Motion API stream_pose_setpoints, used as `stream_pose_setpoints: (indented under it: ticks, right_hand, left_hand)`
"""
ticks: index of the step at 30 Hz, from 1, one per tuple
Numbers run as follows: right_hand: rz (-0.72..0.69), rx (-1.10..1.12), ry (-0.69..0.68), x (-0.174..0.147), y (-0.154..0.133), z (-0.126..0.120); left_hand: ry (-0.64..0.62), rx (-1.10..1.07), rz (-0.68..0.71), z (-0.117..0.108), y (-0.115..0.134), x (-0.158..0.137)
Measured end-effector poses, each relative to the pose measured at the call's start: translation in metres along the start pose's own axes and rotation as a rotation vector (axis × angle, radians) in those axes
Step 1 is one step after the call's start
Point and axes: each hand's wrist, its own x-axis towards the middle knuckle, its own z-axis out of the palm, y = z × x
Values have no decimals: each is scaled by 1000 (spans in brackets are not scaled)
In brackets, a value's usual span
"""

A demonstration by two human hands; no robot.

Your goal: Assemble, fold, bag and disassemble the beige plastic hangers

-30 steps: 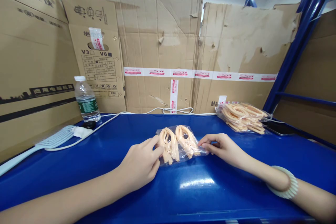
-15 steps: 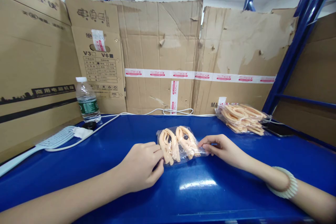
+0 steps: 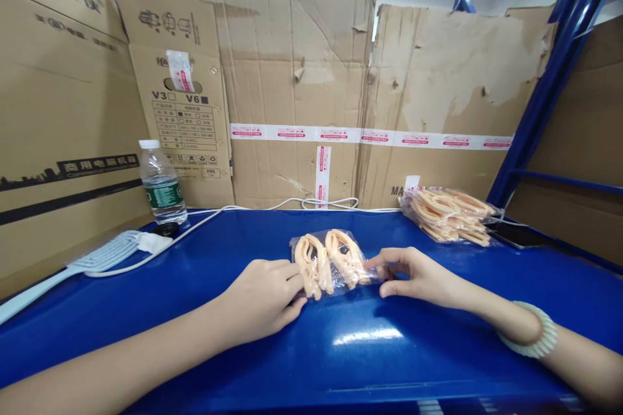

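Bagged peach loops (image 3: 351, 270) lie on the blue surface (image 3: 311, 363), before cardboard panels (image 3: 296, 97) reading "V3", "V6" and "MA". My right fingers (image 3: 384, 259) touch their bag (image 3: 333, 280), thumb spread wide; my left fingers (image 3: 292, 271) curl at its left edge, though I can't tell whether they grip.

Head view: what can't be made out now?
All in head view:
Left hand: fingertip grip on the bag, hidden by its own fingers.
Pile: piece count, hidden by overlapping pieces.
Dark slab: left end, behind the pile.
Blue paddle: handle end, cut by left edge.
Bottle label: fine print, too small.
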Motion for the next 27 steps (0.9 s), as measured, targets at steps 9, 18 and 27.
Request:
stream_pose_setpoints:
  ticks: [9,18,27]
  right_hand:
    - [-159,-277,110,3,4,7]
    - [-190,-321,135,1,7,7]
    - [-214,-334,137,2,5,7]
  left_hand:
    - [55,92,21,7,1,3]
    - [9,67,42,5,-4,5]
    - [68,231,139,7,-2,4]
